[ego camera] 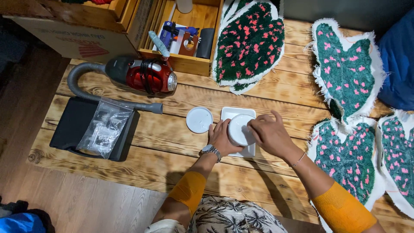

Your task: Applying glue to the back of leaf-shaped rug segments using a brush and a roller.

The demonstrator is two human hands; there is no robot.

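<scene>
white tub [239, 129] sits on a white square tray [249, 149] on the burnt-wood platform [142, 142], right in front of the person, and both hands are on it. the left hand [222, 138] is cupped against the tub's left side, fingers curled around its wall, a watch [211, 151] on the wrist. the right hand [269, 133] lies over the tub's right edge with fingers spread and bent down onto the rim; whether it truly grips or only rests there cannot be told. just left of the tray lies a round white lid [199, 119], flat on the wood and apart from the left hand. further left a black case [75, 125] carries a clear plastic bag [105, 128], and behind it a red vacuum [148, 75] with a grey hose [86, 92] lies on its side. a wooden box [189, 60] of tools stands at the back. green tufted rugs [347, 71] with pink spots lie to the right and behind.
</scene>
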